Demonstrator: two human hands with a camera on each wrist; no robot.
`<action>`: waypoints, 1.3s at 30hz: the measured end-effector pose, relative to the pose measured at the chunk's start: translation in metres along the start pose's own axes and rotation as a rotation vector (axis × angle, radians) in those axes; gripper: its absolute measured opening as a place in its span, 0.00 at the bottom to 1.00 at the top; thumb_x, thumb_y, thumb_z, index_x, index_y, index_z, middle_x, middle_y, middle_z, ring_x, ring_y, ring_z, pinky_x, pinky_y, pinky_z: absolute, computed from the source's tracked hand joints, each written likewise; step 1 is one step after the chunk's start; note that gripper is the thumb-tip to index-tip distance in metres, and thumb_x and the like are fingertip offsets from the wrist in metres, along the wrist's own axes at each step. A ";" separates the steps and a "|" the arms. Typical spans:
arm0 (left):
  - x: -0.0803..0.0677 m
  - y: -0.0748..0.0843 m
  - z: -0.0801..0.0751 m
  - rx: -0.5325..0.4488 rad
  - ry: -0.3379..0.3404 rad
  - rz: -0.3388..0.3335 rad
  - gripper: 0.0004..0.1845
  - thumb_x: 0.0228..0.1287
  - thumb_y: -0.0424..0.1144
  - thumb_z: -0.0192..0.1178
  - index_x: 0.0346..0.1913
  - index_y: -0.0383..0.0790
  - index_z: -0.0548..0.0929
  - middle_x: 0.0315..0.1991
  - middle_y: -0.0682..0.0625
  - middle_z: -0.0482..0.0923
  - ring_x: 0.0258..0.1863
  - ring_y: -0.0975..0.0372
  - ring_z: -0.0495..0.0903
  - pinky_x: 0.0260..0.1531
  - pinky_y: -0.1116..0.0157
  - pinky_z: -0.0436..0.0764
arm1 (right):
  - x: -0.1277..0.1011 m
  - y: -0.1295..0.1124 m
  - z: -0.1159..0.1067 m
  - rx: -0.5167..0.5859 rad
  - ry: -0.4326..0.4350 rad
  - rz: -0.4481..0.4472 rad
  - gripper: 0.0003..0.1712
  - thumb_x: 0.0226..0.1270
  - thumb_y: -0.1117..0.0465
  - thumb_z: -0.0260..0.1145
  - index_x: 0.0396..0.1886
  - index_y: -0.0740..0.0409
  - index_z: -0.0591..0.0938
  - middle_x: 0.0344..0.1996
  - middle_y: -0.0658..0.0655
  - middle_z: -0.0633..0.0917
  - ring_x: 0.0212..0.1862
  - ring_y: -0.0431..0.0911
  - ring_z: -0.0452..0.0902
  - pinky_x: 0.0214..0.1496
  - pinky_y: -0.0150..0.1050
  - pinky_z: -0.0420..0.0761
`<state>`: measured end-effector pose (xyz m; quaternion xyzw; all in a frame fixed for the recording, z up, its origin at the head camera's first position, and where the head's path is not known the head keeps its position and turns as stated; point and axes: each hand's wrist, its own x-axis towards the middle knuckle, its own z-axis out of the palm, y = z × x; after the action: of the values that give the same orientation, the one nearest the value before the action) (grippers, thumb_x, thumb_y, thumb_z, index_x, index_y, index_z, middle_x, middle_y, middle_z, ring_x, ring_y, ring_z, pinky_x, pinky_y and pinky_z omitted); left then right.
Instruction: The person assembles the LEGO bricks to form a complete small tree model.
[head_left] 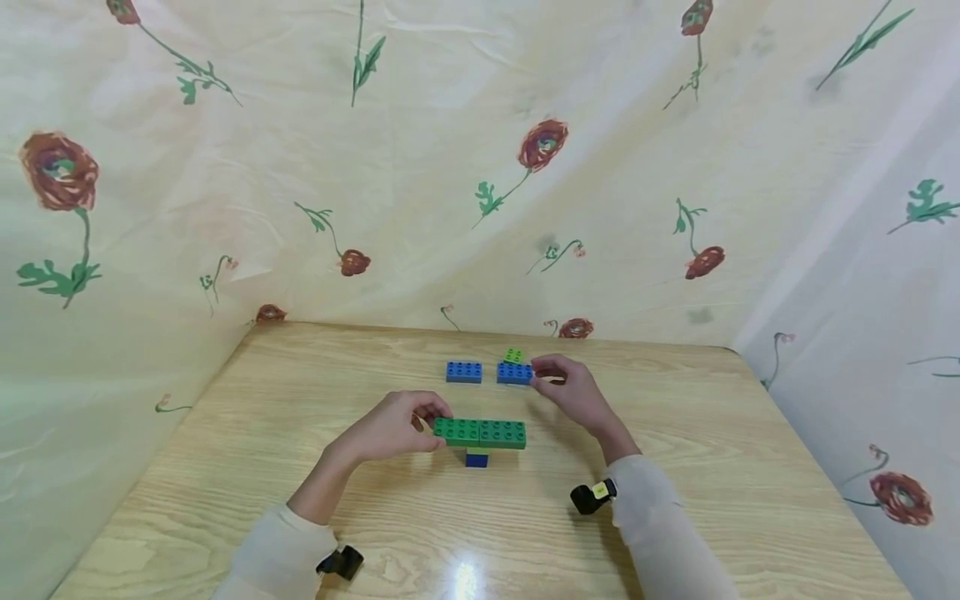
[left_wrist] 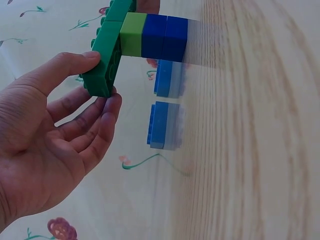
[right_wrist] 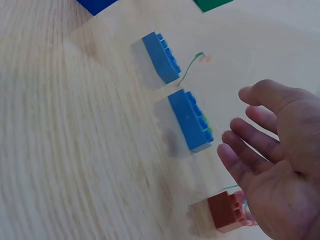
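Observation:
Two green bricks lie end to end, the left one [head_left: 456,432] and the right one [head_left: 502,435], on top of a short column. In the left wrist view that column is a lime brick [left_wrist: 133,34] over two dark blue bricks [left_wrist: 165,38]. My left hand [head_left: 393,427] pinches the outer end of the left green brick, thumb above and fingers beneath. My right hand [head_left: 573,396] has loosely bent fingers and holds nothing. It hovers beside the right-hand blue brick [head_left: 514,373]; the right wrist view shows a gap between fingertips and brick [right_wrist: 190,121].
Another blue brick [head_left: 463,372] sits left of that one. A small lime brick [head_left: 513,355] stands just behind the pair. Below my right hand, a red-brown brick [right_wrist: 224,212] rests on the wooden table [head_left: 712,467]. Flowered cloth [head_left: 420,167] hangs at the back and sides.

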<state>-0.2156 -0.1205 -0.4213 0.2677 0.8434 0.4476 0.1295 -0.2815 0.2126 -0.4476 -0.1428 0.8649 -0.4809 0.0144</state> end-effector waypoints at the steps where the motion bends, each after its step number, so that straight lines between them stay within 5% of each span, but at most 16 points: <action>1: 0.000 0.000 0.000 0.000 -0.001 -0.001 0.16 0.63 0.38 0.72 0.52 0.42 0.85 0.46 0.51 0.84 0.45 0.61 0.81 0.46 0.68 0.82 | 0.002 0.002 0.001 0.004 0.012 0.017 0.24 0.76 0.60 0.65 0.66 0.64 0.78 0.62 0.64 0.82 0.63 0.57 0.79 0.67 0.56 0.78; 13: 0.002 -0.004 0.002 -0.005 -0.002 0.000 0.16 0.63 0.39 0.72 0.53 0.43 0.84 0.45 0.51 0.84 0.45 0.60 0.81 0.46 0.68 0.82 | 0.024 0.010 0.008 -0.019 0.054 0.132 0.26 0.73 0.61 0.66 0.68 0.64 0.76 0.62 0.65 0.81 0.63 0.58 0.79 0.64 0.53 0.81; 24: 0.002 -0.006 0.001 -0.002 0.001 0.006 0.16 0.62 0.39 0.72 0.52 0.43 0.85 0.45 0.51 0.85 0.45 0.61 0.81 0.45 0.68 0.82 | 0.034 0.011 0.015 -0.135 0.001 0.206 0.25 0.73 0.62 0.66 0.68 0.61 0.77 0.61 0.64 0.82 0.61 0.56 0.79 0.65 0.52 0.80; 39: 0.002 -0.006 0.001 0.003 -0.002 0.001 0.17 0.63 0.39 0.72 0.53 0.42 0.84 0.45 0.51 0.84 0.45 0.60 0.81 0.46 0.68 0.82 | 0.033 0.021 0.015 -0.173 0.008 0.183 0.20 0.72 0.62 0.67 0.62 0.59 0.81 0.54 0.61 0.85 0.54 0.51 0.81 0.60 0.48 0.82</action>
<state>-0.2190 -0.1210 -0.4269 0.2685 0.8438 0.4463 0.1298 -0.3154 0.2023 -0.4699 -0.0620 0.9127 -0.4016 0.0424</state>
